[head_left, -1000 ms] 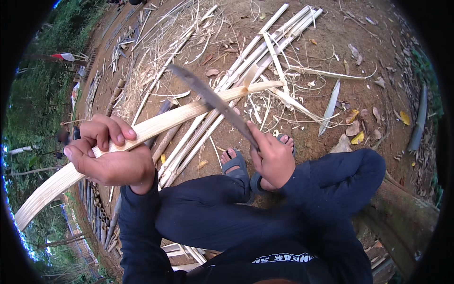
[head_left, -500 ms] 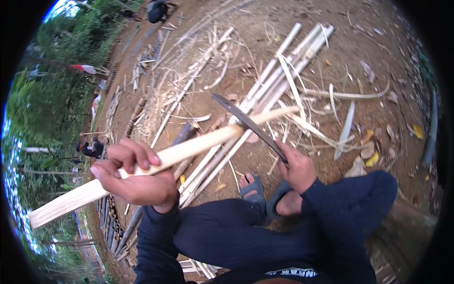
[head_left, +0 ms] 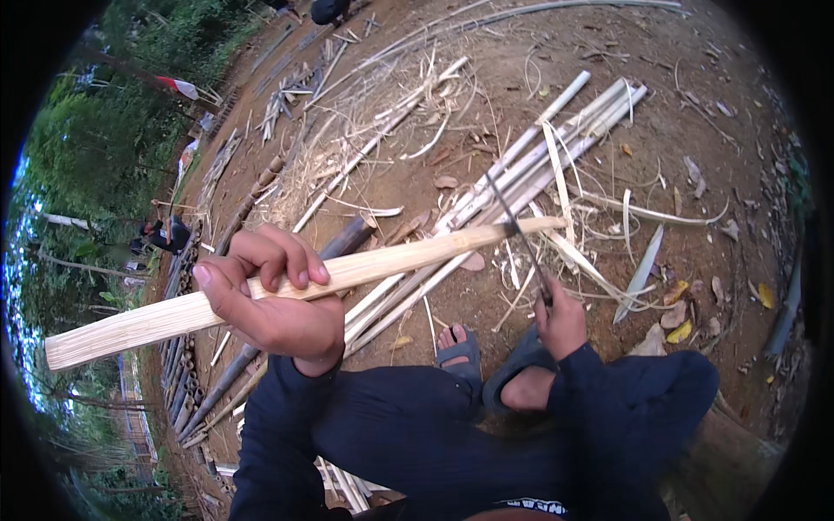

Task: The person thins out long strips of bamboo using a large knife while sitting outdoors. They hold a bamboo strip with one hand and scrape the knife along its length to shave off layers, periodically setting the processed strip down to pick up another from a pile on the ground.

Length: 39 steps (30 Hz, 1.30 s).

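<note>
A long pale bamboo strip [head_left: 400, 258] slants across in front of me, its wide end at the left and its narrow tip at the right. My left hand [head_left: 271, 300] is closed around it left of its middle, thumb and fingers wrapped over the strip. In my right hand [head_left: 560, 319] is the handle of a long dark-bladed knife [head_left: 519, 227]. The blade crosses the strip near its narrow tip, seen almost edge-on and touching or very close to the wood. Part of the handle is hidden by my fingers.
Peeled bamboo poles [head_left: 556, 143] lie bundled on the dirt ground beyond my sandalled feet [head_left: 458, 352]. Curled shavings [head_left: 599, 252] and dry leaves are scattered around them. Stacked dark bamboo [head_left: 180, 373] lies at the left. Another person [head_left: 165, 236] crouches farther off at the left.
The knife has moved right along the strip toward its narrow tip, and its blade has turned steeper. My left hand keeps its grip. The whole view has shifted slightly.
</note>
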Each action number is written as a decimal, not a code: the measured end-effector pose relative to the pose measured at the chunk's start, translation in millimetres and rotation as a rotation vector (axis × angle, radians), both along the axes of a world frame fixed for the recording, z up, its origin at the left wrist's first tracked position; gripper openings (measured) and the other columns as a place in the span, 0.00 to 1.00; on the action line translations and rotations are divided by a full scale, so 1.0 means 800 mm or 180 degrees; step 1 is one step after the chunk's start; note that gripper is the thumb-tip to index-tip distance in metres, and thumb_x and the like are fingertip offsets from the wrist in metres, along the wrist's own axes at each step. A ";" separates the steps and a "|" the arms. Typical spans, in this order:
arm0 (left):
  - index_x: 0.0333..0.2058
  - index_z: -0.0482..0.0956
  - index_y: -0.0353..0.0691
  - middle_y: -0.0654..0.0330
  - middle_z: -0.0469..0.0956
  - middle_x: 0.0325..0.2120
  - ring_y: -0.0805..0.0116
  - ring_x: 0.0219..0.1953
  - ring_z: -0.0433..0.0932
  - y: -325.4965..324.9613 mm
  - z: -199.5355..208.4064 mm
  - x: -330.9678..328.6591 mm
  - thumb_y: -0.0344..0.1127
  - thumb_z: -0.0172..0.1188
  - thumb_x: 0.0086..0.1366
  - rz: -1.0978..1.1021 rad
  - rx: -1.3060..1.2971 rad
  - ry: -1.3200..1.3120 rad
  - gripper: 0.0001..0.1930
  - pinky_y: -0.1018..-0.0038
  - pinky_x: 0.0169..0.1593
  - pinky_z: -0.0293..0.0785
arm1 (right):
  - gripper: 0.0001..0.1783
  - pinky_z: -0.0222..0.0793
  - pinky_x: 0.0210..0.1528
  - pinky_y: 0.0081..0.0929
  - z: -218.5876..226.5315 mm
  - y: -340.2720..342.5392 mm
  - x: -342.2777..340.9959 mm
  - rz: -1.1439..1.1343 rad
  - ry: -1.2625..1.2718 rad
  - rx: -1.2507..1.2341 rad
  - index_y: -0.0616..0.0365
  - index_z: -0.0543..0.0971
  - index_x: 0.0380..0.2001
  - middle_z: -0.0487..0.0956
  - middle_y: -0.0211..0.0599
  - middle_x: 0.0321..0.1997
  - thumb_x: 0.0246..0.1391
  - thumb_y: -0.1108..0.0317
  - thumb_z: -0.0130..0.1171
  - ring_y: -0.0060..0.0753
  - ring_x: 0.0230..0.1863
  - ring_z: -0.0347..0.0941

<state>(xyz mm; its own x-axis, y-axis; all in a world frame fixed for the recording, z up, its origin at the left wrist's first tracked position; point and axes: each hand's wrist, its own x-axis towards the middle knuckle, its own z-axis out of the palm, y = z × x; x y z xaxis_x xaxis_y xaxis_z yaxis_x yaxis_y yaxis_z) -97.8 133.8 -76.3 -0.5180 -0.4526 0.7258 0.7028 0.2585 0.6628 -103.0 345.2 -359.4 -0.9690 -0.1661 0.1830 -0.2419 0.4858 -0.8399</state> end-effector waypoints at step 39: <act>0.21 0.50 0.49 0.66 0.52 0.16 0.75 0.17 0.56 -0.040 -0.017 0.014 0.51 0.38 0.73 0.0365 0.0349 -0.0277 0.22 0.80 0.18 0.57 | 0.22 0.74 0.40 0.54 -0.131 0.018 -0.047 -0.0501 -0.1043 0.1100 0.60 0.73 0.51 0.79 0.60 0.29 0.53 0.65 0.57 0.63 0.35 0.77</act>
<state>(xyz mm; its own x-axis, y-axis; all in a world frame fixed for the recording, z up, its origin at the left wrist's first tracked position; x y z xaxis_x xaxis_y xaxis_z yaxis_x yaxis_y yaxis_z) -86.4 101.7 -89.7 -0.5172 -0.5863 0.6235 0.6116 0.2564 0.7484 -140.6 359.2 -463.8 -0.9845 -0.0104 -0.1752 0.1064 0.7584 -0.6431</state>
